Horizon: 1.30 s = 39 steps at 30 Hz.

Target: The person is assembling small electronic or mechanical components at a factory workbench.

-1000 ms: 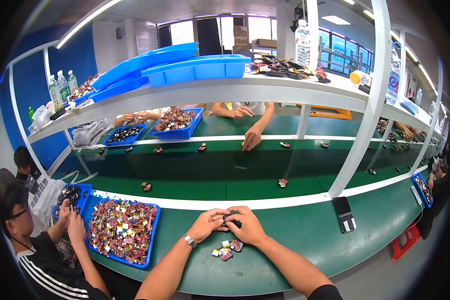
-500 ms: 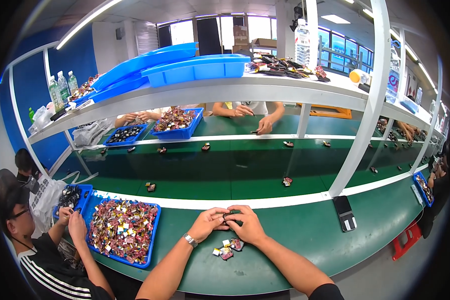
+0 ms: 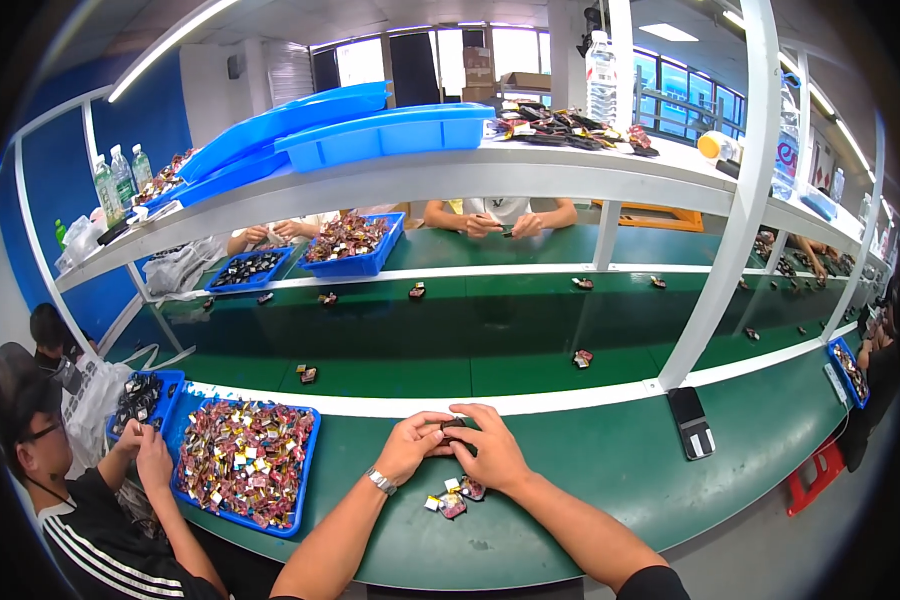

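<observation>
Over the green work surface, both of my hands meet around a small dark piece, mostly covered by my fingers. My left hand, with a metal watch at the wrist, pinches it from the left. From the right, my right hand curls its fingers round the same small dark piece. Just below my hands lies a little cluster of small parts in dark red and black, with white and yellow tabs.
Left of me stands a blue tray heaped with similar parts; a co-worker sits beyond it. A dark flat device lies at right. Across the dark green belt, another person's hands work under a white shelf.
My fingers have shifted slightly round the dark piece. Parts on the belt have moved a little to the right. Across from me, the person's hands have come closer together.
</observation>
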### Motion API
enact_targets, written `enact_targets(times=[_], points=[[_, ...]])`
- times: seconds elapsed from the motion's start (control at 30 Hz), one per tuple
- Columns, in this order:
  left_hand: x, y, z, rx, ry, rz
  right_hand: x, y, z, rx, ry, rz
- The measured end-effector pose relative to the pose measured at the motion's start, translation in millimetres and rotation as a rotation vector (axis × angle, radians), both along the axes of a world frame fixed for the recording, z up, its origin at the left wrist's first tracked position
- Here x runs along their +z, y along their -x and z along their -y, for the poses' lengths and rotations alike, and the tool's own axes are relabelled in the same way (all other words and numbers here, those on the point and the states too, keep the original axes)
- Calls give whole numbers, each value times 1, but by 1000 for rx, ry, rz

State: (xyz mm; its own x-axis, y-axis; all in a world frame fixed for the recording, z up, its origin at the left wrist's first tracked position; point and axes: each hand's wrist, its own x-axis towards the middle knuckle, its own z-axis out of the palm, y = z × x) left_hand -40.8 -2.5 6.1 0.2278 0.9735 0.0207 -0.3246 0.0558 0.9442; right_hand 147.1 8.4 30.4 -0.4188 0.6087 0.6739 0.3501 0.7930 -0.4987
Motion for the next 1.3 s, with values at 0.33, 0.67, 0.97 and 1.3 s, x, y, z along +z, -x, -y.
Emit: enact_targets(times=[0.33, 0.67, 0.97, 1.3], points=[[3, -5, 3, 16, -19, -49, -10, 3, -3, 11, 134, -97], [2, -8, 2, 61, -41, -33, -1, -1, -1, 35, 82, -43], [8, -9, 4, 52, -20, -50, 3, 3, -3, -82, -91, -113], [10, -8, 5, 49, 34, -68, 0, 6, 2, -157, -159, 3]])
